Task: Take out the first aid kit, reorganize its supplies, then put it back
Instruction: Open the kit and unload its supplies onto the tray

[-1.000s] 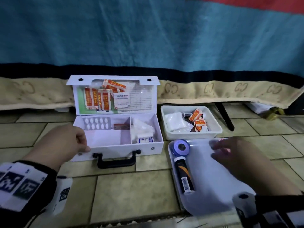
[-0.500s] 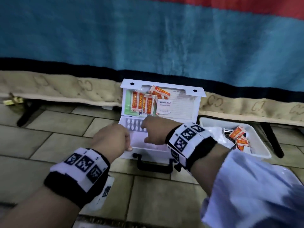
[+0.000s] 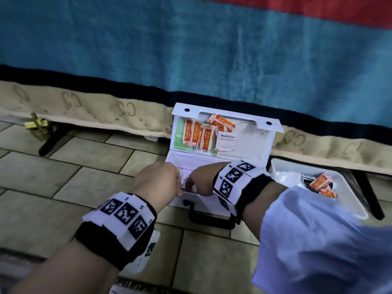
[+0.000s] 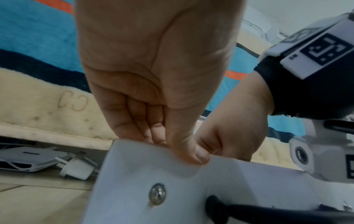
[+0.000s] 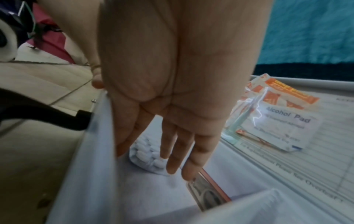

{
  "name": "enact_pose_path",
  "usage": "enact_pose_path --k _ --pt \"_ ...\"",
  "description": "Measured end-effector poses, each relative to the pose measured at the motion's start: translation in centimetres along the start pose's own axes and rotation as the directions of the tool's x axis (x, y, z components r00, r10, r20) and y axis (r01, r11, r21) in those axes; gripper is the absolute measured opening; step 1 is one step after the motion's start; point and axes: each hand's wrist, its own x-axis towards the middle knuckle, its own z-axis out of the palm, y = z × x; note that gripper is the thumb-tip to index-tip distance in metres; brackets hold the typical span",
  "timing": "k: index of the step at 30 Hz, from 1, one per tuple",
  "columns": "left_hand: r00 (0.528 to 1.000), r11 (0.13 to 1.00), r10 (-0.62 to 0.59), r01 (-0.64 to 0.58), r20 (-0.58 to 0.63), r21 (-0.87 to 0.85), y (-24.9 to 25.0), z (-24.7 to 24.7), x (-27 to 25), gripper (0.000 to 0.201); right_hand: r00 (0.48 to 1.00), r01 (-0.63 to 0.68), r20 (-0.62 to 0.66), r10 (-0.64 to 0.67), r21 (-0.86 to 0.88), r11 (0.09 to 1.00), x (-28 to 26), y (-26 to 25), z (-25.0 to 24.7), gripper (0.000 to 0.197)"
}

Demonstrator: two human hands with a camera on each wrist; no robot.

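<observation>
The white first aid kit (image 3: 201,201) stands open on the tiled floor, its lid up and holding orange plasters (image 3: 197,136) and an alcohol pad (image 3: 227,141). My left hand (image 3: 158,181) pinches the kit's front wall (image 4: 153,174) near the left corner, thumb outside and fingers inside. My right hand (image 3: 199,179) reaches into the left compartment. In the right wrist view its straight fingers (image 5: 172,159) touch a blister of white pills (image 5: 149,159) and a small pink-edged strip (image 5: 208,192). The right compartment is hidden by my arm.
A white tray (image 3: 352,194) with orange packets (image 3: 320,182) sits right of the kit. The kit's black handle (image 3: 210,219) faces me. A blue blanket (image 3: 191,49) hangs behind. Black bed legs (image 3: 53,141) and a brass padlock (image 3: 38,128) stand at the left.
My right hand left the flat lid on the right and went into the kit's left compartment. My left hand shifted from the kit's left end onto its front wall. The head view swung left.
</observation>
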Motion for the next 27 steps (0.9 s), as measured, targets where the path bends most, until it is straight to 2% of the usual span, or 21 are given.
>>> enact_pose_path --k 6,10,12,16,17,19,20,21,24,25,27 --pt "0.999 1.000 -0.001 0.001 0.037 0.011 0.2 -0.5 0.0 0.017 0.996 -0.020 -0.091 0.020 -0.005 1.000 0.3 0.4 0.8 0.032" --pt "1.000 1.000 0.009 -0.010 0.025 0.008 0.1 -0.4 0.0 0.017 0.962 -0.030 -0.272 0.029 0.001 1.000 -0.7 1.3 0.8 0.030" --pt "1.000 0.999 0.018 -0.018 0.021 0.030 0.2 -0.4 0.0 0.016 0.914 -0.026 -0.403 0.051 0.067 0.997 -1.9 1.9 0.2 0.026" --pt "0.996 0.991 0.042 -0.051 0.078 0.122 0.7 -0.6 -0.1 0.023 0.740 0.037 -0.651 0.169 0.289 0.957 -7.6 4.6 -1.0 0.016" --pt "0.994 0.984 0.063 -0.077 0.089 0.159 0.9 -0.5 -0.1 0.021 0.698 0.060 -0.684 0.213 0.353 0.934 -9.6 5.7 -1.0 0.012" --pt "0.990 0.969 0.129 -0.138 0.057 0.203 1.4 -0.2 -0.2 0.016 0.624 0.097 -0.700 0.348 0.511 0.854 -13.2 8.4 0.2 0.025" --pt "0.986 0.967 0.164 -0.167 0.031 0.190 1.8 0.0 -0.3 0.021 0.597 0.098 -0.684 0.418 0.580 0.809 -14.9 9.8 1.2 0.028" --pt "0.980 0.967 0.198 -0.198 0.014 0.162 2.2 0.3 -0.4 0.025 0.567 0.056 -0.669 0.481 0.614 0.788 -16.6 11.1 2.2 0.027" --pt "0.972 0.971 0.236 -0.235 -0.006 0.053 3.4 0.9 -0.4 0.024 0.453 -0.240 -0.621 0.640 0.606 0.758 -20.7 14.3 6.0 0.012" --pt "0.971 0.969 0.241 -0.241 0.003 0.049 3.6 1.1 -0.3 0.024 0.443 -0.320 -0.586 0.678 0.603 0.730 -21.6 14.8 7.2 0.010" --pt "0.970 0.968 0.241 -0.242 0.018 0.064 3.8 1.5 -0.1 0.026 0.487 -0.417 -0.482 0.728 0.604 0.679 -22.5 15.3 9.9 0.007"
